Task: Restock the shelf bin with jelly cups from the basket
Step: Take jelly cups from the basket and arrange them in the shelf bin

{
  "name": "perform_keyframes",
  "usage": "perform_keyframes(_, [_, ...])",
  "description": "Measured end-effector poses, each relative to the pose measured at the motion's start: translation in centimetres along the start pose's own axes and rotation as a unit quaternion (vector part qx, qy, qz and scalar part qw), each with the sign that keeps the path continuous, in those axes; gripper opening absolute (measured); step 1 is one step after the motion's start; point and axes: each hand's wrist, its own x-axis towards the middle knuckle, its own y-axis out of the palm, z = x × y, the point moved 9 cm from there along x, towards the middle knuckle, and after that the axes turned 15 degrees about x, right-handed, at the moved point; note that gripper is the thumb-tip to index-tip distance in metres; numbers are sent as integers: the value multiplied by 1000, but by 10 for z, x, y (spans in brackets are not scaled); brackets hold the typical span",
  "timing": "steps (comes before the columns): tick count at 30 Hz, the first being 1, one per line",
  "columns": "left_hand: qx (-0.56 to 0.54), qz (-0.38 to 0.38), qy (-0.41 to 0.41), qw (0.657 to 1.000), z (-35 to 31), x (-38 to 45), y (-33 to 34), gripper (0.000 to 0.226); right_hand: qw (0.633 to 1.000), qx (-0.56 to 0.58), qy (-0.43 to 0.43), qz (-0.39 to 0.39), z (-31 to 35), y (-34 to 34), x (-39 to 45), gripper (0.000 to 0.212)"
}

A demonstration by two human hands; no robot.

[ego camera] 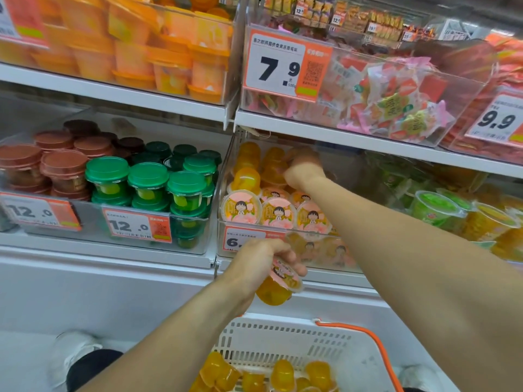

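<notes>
The clear shelf bin (222,176) on the middle shelf holds yellow jelly cups (245,208) with pink cartoon lids. My right hand (304,168) reaches deep into the bin over the rear cups, fingers curled; what it holds is hidden by blur. In front of the bin's price tag, my left hand (259,261) grips one yellow jelly cup (278,288), tilted with its lid facing right. Below stands the white basket (283,333) with an orange handle (376,346), and several yellow jelly cups (283,374) lie in it.
Left of the bin, another bin holds green-lidded cups (147,182) and brown-lidded cups (62,162). To the right are green and yellow cups (435,207). The upper shelf carries orange cups (169,60) and wrapped sweets (393,106). A white shoe (73,349) is at lower left.
</notes>
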Motion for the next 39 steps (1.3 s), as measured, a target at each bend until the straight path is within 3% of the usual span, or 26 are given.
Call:
perform_keyframes(7, [-63,-7,-15,998,5,-2,-4,22,999,-16,-39,-20,3,-15,-19,32])
perform_keyframes(14, [-200,-24,30,979,-7,-4,-2,20,955,184,-216,-86,21,-63,-147,8])
perform_keyframes(17, [-208,-27,97,973,-21,-8,4,28,932,334,-136,-47,-11,-50,-199,4])
perform_keyframes(19, [-204,-55,129,969,-22,-9,4,39,869,494,15,-15,-45,-28,-218,23])
perform_keyframes(22, [-182,-71,166,967,-23,-12,9,45,700,676,205,107,-56,16,-242,41])
perform_keyframes(24, [-151,-58,187,969,-27,-16,17,43,610,741,230,163,-45,21,-250,39])
perform_keyframes(26, [-71,-42,219,972,-36,-21,20,46,568,773,224,171,-42,15,-249,37])
perform_keyframes(28, [70,-20,272,960,-46,-29,25,51,582,770,205,163,-45,5,-245,35])
perform_keyframes(31, [251,-15,314,916,-45,-37,36,58,637,735,188,137,-58,-4,-240,45])
perform_keyframes(33, [285,-71,308,905,-43,-37,35,57,652,722,194,130,-65,-5,-239,49])
perform_keyframes(36, [304,-172,284,893,-47,-38,26,50,676,703,183,121,-69,-12,-238,38])
perform_keyframes(39, [245,-196,249,916,-42,-35,21,35,778,613,94,95,-63,-28,-233,21])
